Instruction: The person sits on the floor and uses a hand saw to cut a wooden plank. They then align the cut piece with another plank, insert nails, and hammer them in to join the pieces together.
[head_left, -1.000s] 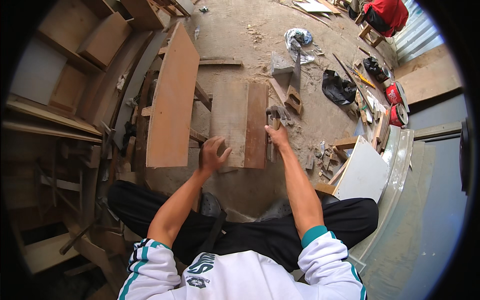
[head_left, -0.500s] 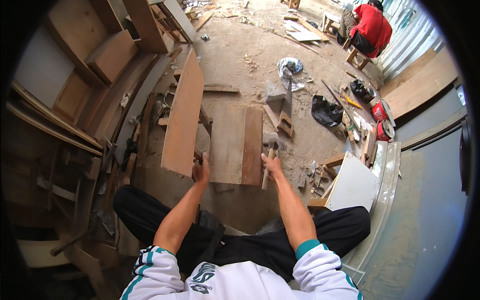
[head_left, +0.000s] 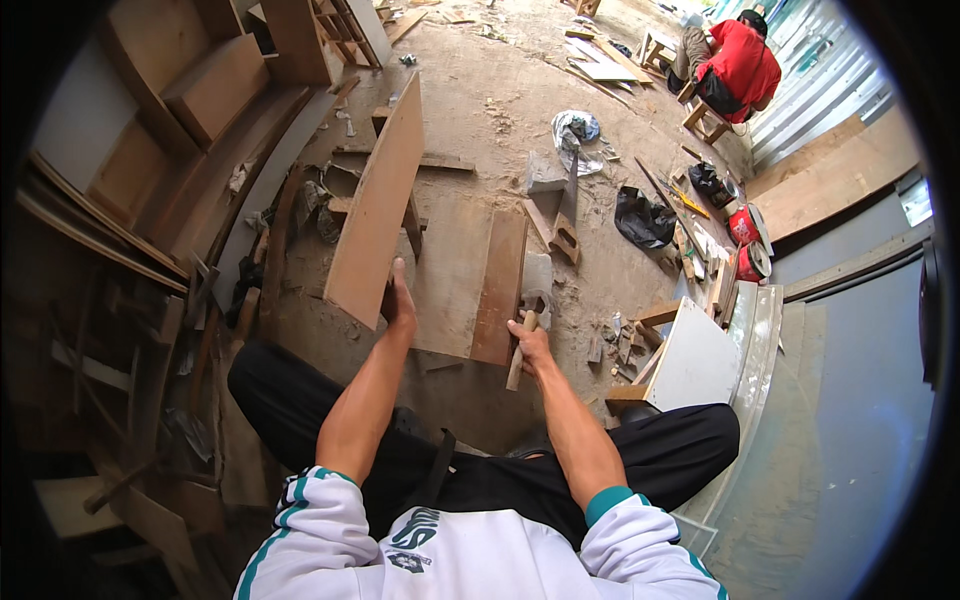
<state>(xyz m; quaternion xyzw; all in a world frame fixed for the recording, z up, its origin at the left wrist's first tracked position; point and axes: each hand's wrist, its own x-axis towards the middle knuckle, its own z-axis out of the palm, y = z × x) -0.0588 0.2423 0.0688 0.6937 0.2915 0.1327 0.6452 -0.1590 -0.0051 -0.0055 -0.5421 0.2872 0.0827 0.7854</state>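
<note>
A pale plywood panel (head_left: 380,200) stands tilted on edge in front of me. My left hand (head_left: 401,302) lies along its right side near the lower corner, with a finger stretched upward and the others partly hidden. To the right of the panel lies a flat wooden board (head_left: 450,270) with a darker reddish-brown strip (head_left: 499,290) along its right side. At that strip's edge my right hand (head_left: 533,345) is closed round the wooden handle of a hammer (head_left: 516,368). The hammer's head is hard to make out against a greyish block.
A handsaw (head_left: 566,215) lies beyond the board, near a crumpled cloth (head_left: 575,128). Right of it are a black plastic bag (head_left: 643,218), red cans (head_left: 752,263) and a white panel (head_left: 698,355). Wooden furniture (head_left: 215,95) stands left. A person in red (head_left: 740,65) sits far right.
My left hand has moved slightly up along the panel, its fingers straighter. My right hand has shifted down and left with the hammer, whose handle now tilts more. The panel leans farther right.
</note>
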